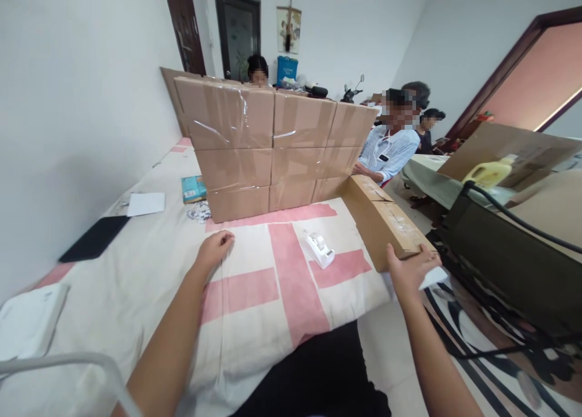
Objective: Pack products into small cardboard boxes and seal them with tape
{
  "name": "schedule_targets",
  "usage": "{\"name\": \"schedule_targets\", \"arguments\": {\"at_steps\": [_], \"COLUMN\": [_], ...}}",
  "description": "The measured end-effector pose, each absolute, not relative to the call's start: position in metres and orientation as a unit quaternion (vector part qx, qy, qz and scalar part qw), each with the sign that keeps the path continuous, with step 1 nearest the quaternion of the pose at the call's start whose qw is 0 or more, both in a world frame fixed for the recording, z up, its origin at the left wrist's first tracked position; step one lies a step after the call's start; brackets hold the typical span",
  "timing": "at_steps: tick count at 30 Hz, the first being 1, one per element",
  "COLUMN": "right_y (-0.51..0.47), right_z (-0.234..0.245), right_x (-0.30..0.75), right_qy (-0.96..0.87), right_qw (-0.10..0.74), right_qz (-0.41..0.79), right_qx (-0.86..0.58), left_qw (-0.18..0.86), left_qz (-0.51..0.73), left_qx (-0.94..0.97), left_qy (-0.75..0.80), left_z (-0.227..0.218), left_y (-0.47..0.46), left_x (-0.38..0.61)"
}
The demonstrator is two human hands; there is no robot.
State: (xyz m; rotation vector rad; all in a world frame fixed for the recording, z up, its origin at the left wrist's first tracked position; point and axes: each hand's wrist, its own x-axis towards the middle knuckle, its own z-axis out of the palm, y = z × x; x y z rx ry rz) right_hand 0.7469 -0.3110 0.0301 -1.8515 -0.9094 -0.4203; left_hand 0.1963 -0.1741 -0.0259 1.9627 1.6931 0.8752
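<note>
My right hand (411, 268) grips the near end of a long brown cardboard box (364, 220), thumb on its side and fingers over its taped top. This box stands along the right edge of the cloth-covered table. My left hand (218, 247) rests on the cloth with its fingers curled in, and I see nothing in them. Just beyond it rises a wall of stacked cardboard boxes (240, 168), several joined by clear tape. Between my hands sits a small white tape dispenser (319, 250).
On the table's left lie a dark flat pad (95, 238), a white paper (146, 204), a blue packet (193, 188) and a white device (31, 320). A person in a light blue shirt (388, 150) sits behind the boxes. A dark chair (500, 259) stands at right.
</note>
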Motion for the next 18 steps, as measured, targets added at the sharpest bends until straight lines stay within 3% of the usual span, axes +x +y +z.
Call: {"name": "schedule_targets", "arguments": {"at_steps": [10, 18], "right_y": [-0.249, -0.202], "right_z": [0.026, 0.044], "right_x": [0.751, 0.754], "right_qy": [-0.373, -0.360], "right_qw": [0.471, 0.422], "right_qz": [-0.194, -0.123], "right_qx": [-0.776, -0.823], "left_qw": [0.207, 0.239], "left_qz": [0.347, 0.398], "left_qx": [0.703, 0.665], "left_qy": [0.586, 0.585], "left_z": [-0.027, -0.026], "left_y": [-0.174, -0.176], "left_x": [0.197, 0.203]}}
